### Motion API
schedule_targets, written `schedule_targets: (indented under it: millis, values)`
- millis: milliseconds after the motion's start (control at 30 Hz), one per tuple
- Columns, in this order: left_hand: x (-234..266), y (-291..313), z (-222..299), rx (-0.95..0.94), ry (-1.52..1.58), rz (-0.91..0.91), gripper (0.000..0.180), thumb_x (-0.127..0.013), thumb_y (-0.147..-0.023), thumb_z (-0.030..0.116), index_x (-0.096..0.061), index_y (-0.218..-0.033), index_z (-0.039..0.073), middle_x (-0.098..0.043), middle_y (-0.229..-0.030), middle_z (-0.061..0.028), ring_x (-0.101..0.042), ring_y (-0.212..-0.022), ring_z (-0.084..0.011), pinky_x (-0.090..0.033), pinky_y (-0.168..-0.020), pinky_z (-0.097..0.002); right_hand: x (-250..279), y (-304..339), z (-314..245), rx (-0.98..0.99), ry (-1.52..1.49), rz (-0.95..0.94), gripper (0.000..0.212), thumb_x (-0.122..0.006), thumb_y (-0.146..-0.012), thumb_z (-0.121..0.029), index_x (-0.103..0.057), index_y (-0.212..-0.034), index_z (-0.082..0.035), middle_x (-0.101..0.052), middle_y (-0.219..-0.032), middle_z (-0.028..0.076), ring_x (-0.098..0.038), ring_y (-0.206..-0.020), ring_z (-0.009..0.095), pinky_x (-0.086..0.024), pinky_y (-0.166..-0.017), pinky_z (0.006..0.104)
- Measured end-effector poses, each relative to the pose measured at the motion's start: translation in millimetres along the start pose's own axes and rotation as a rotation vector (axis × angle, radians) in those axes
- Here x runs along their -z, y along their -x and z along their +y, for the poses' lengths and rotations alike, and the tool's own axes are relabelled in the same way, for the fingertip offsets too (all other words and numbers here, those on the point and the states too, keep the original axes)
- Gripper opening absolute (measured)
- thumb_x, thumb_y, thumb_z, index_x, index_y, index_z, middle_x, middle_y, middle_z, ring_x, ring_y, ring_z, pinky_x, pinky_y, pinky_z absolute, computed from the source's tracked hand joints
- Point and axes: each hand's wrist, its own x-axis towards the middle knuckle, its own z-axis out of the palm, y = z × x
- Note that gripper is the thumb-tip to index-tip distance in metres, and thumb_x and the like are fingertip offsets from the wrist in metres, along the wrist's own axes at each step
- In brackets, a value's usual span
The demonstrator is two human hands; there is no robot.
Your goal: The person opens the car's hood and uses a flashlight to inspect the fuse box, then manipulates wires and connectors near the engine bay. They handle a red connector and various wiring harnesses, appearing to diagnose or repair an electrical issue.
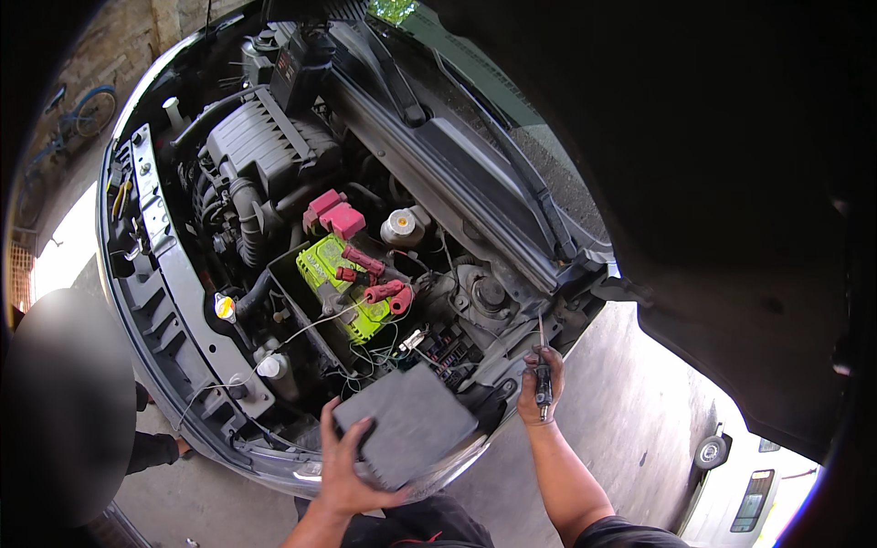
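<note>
My left hand (345,468) grips the edge of a flat dark-grey fuse box cover (406,425), its fingers spread over the near left side. Just beyond the cover, the uncovered fuse box (448,352) shows rows of small fuses and relays. A screwdriver (544,379) with a dark handle and thin shaft stands upright in my right hand (539,397), over the car's fender edge. Left of the fuse box sits a yellow-green car battery (343,283). Red clamps (365,265) and thin loose wires lie across it.
The raised hood (731,183) fills the upper right. A grey engine cover (260,137) and a round-capped reservoir (402,226) lie farther in. Pliers (121,199) rest on the front panel. Another person (155,447) stands at the left. A white vehicle (754,489) is at lower right.
</note>
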Motion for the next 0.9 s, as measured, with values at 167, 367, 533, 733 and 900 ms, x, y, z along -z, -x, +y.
schedule_targets:
  millis: [167,367,533,733,900]
  values:
    - [102.9,84.0,-16.8,-0.099,-0.274,0.009,0.135,-0.095,-0.046,0.079,-0.049,-0.157,0.017,-0.029,-0.165,-0.0444,-0.035,-0.154,-0.0579,-0.032,-0.123,-0.0684,9.8,-1.9,-6.3,-0.055,0.238,-0.099,0.038,-0.079,-0.1,-0.025,-0.066,-0.123,0.001,-0.072,-0.099,0.01,-0.073,-0.09,0.021,-0.058,-0.085,0.0332]
    - [142.4,101.1,-35.1,-0.042,-0.383,0.155,0.142,-0.097,-0.044,0.081,-0.045,-0.162,0.021,-0.023,-0.166,-0.0449,-0.034,-0.153,-0.0606,-0.031,-0.122,-0.0701,-3.4,-3.8,-24.8,-0.263,-0.052,0.003,0.059,-0.074,-0.106,-0.038,-0.057,-0.145,0.004,-0.073,-0.124,0.015,-0.074,-0.11,0.023,-0.06,-0.092,0.0362]
    - [125.3,66.8,-21.7,-0.228,-0.349,0.074,0.138,-0.096,-0.046,0.081,-0.048,-0.157,0.015,-0.035,-0.162,-0.0424,-0.034,-0.15,-0.0649,-0.031,-0.122,-0.0697,-25.1,8.1,-75.1,-0.247,-0.258,-0.02,0.064,-0.076,-0.105,-0.036,-0.051,-0.15,0.002,-0.073,-0.125,0.017,-0.073,-0.116,0.025,-0.062,-0.096,0.0376]
    - [39.3,32.9,9.9,0.318,0.767,0.108,0.131,-0.087,-0.068,0.081,-0.043,-0.16,-0.001,-0.056,-0.15,-0.0273,-0.049,-0.149,-0.0425,-0.04,-0.122,-0.0583,-52.6,23.3,-135.4,-0.157,-0.556,-0.344,0.071,-0.081,-0.101,-0.039,-0.047,-0.152,-0.002,-0.068,-0.143,0.023,-0.064,-0.138,0.033,-0.049,-0.115,0.0468]
    - [33.0,7.1,7.3,1.046,1.435,-0.368,0.125,-0.031,-0.086,0.104,-0.035,-0.169,0.011,-0.061,-0.148,-0.0323,-0.071,-0.12,-0.0546,-0.062,-0.099,-0.0636,-68.9,6.2,-176.4,-0.193,-0.379,-0.457,0.059,-0.085,-0.098,-0.026,-0.054,-0.144,-0.004,-0.067,-0.142,0.018,-0.062,-0.131,0.025,-0.047,-0.112,0.0375]
